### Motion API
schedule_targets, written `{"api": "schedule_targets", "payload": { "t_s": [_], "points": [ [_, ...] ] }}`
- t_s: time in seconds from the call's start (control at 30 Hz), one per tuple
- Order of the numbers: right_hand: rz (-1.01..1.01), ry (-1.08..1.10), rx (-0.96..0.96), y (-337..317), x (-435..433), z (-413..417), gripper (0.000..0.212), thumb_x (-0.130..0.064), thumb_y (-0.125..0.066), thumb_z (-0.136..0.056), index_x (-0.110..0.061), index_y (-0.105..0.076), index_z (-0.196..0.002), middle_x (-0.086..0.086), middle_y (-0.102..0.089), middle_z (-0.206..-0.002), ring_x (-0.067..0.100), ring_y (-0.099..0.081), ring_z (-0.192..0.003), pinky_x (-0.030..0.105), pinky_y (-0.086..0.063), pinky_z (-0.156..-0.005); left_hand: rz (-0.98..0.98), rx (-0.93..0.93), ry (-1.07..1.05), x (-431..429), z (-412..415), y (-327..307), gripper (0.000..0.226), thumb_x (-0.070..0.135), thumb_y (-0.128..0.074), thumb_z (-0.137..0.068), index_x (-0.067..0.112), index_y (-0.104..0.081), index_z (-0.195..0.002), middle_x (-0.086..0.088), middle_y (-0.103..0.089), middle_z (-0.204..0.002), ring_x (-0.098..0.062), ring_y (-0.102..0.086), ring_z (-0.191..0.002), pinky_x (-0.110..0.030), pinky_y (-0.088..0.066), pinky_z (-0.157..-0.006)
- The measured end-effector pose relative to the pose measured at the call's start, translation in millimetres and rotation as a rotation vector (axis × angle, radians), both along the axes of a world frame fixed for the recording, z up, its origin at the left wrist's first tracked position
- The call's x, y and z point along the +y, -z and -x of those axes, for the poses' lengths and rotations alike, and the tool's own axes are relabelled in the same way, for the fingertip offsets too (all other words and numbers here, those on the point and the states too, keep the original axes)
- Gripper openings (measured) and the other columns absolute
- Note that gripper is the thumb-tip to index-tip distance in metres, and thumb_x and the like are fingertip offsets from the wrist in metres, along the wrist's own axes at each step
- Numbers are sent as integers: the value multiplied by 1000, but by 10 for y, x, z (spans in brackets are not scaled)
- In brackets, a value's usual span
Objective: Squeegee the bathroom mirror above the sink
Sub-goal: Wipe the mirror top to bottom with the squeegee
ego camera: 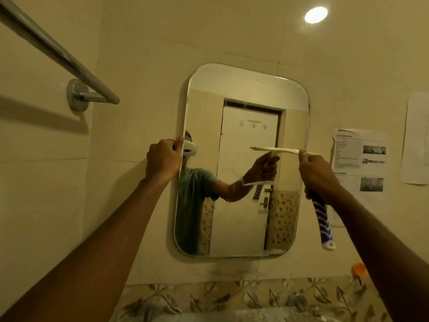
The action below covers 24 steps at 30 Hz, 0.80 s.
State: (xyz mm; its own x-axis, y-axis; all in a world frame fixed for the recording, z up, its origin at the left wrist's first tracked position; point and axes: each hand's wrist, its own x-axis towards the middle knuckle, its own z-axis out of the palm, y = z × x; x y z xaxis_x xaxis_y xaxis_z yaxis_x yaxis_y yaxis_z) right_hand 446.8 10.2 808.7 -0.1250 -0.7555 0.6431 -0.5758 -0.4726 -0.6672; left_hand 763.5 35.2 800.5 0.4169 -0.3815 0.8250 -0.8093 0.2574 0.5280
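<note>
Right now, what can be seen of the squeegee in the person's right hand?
The squeegee has a blue handle with white wavy stripes and a white end cap, plastic by its look, hanging down below the right hand, which grips it near the top. Its pale blade lies nearly level against the right part of the mirror, about mid-height. The neck is hidden by the hand. The mirror shows its reflection.

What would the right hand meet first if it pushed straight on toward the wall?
Probably the mirror: the right hand holds the squeegee with its blade at the mirror's right edge, though contact is hard to judge.
</note>
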Motion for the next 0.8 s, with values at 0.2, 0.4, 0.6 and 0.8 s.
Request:
{"api": "schedule_targets", "payload": {
  "t_s": [0.2,0.4,0.6,0.8],
  "points": [
    [-100,-25,-72,1167,-150,-123,44,-38,-29,-104,-7,-57,-89,17,-65,-75,23,-60,-54,29,-50,-43,37,-12,9,-42,-13,154,52,39,-42,-101,-5,-67,-88,-24,-70,-87,-38,-64,-83,-32,-38,-63],
    [-198,-15,-10,1432,179,-284,46,-39,-29,-104,-12,-58,-80,9,-60,-65,18,-54,-43,28,-47,-38,21,28,42,3,-16,129,51,41,-44,-100,-1,-67,-82,-25,-70,-86,-41,-64,-88,-41,-48,-72],
    [41,-47,-15,118,241,-573,48,-36,-27,-105,-8,-55,-77,3,-49,-57,12,-44,-42,18,-37,-34,-8,91,121,-24,-68,124,50,47,-47,-97,4,-68,-81,-20,-71,-82,-37,-68,-81,-48,-59,-75],
    [-55,-50,19,839,305,-927,45,-37,-26,-104,-17,-52,-72,0,-52,-58,8,-45,-44,14,-36,-33,-29,117,160,-74,-126,134,55,52,-49,-94,5,-72,-81,-17,-71,-75,-37,-68,-79,-50,-59,-74]
  ]
}}
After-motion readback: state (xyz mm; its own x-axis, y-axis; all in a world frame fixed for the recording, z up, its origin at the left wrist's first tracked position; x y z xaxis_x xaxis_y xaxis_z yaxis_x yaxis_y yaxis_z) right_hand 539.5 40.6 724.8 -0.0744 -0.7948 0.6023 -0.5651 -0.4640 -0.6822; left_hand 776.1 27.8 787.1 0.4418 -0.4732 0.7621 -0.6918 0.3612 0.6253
